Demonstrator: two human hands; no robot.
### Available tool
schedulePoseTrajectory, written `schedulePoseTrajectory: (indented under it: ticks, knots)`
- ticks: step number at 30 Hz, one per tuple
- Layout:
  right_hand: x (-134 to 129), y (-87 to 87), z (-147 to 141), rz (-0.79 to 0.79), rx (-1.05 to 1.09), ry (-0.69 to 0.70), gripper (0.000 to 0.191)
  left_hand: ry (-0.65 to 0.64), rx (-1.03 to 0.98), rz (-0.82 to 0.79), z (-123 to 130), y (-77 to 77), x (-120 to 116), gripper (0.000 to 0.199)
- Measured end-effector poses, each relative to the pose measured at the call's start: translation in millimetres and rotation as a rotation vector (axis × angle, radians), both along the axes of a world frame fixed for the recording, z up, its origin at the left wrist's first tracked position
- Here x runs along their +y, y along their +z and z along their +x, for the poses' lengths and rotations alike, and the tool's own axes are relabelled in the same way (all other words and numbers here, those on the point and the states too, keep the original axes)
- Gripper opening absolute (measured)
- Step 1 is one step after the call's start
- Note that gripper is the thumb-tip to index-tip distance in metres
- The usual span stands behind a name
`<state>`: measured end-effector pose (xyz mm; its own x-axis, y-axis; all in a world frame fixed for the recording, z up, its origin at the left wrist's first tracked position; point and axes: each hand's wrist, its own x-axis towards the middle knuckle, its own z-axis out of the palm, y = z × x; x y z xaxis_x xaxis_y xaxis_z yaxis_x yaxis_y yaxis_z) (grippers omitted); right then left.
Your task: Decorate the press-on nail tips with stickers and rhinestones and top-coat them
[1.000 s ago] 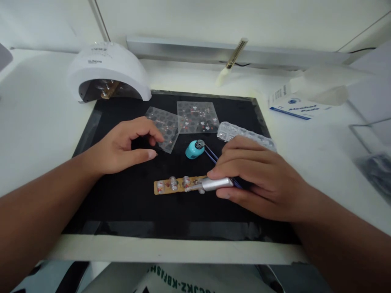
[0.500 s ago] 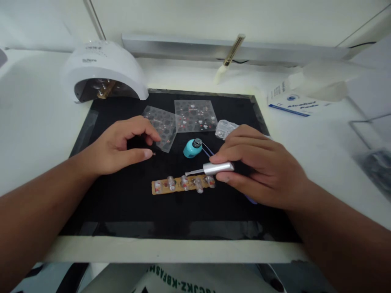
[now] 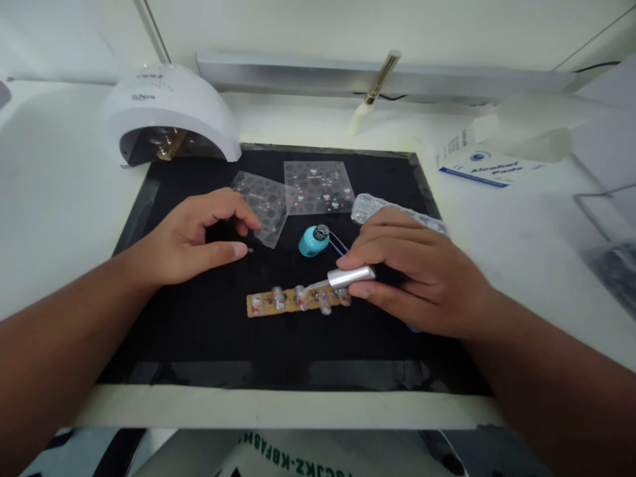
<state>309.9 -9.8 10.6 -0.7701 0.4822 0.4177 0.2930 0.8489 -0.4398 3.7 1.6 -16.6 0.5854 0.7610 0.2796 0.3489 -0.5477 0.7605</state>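
Note:
My right hand (image 3: 407, 271) pinches the silver cap of a nail polish brush (image 3: 352, 276). The brush tip points left and reaches the middle one of several decorated false nails (image 3: 301, 298); whether it touches is hard to tell. These nails sit in a row on a yellow-brown strip (image 3: 252, 309) lying on the black mat. Behind the strip, the turquoise polish bottle (image 3: 313, 241) stands uncapped. My left hand (image 3: 209, 232) rests on the mat, thumb and fingers apart, holding nothing. A tiny bit (image 3: 250, 250) lies by its thumb tip.
Two clear sticker sheets (image 3: 318, 189) overlap behind the bottle. A clear plastic tray (image 3: 377, 207) and partly hidden blue tweezers (image 3: 338, 244) lie near my right hand. A white nail lamp (image 3: 171, 109) with another strip inside stands back left, an alcohol pads box (image 3: 477, 159) back right.
My right hand has moved slightly left and down, bringing the brush tip from above the strip onto or just over the middle nail. My left hand stays where it was.

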Motion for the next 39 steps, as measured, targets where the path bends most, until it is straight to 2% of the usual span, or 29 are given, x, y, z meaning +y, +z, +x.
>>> schedulePoseTrajectory:
  ticks: [7, 10, 19, 27, 35, 39]
  knots:
    - [-0.8, 2.4, 3.7, -0.107, 0.069, 0.085, 0.014, -0.004, 0.014, -0.004, -0.3, -0.5, -0.1, 0.018]
    - [-2.0, 1.2, 1.6, -0.098, 0.056, 0.105, 0.016, -0.005, 0.020, 0.004, -0.3, 0.2, 0.1, 0.018]
    - [3.1, -3.0, 2.7, -0.028, 0.020, 0.033, 0.013, -0.010, 0.017, 0.002, -1.9, -0.1, -0.7, 0.019]
    - [2.2, -1.2, 3.1, -0.145, 0.084, 0.089, 0.014, -0.002, 0.028, 0.007, 0.3, 1.9, -0.6, 0.017]
    - [1.6, -3.5, -1.8, -0.076, 0.056, -0.047, 0.008, 0.003, 0.022, 0.009, 1.0, 1.6, -0.3, 0.017]
    - [1.5, 0.0, 1.1, -0.096, 0.080, -0.024, 0.010, 0.011, 0.020, 0.007, 1.6, 1.8, -0.6, 0.017]
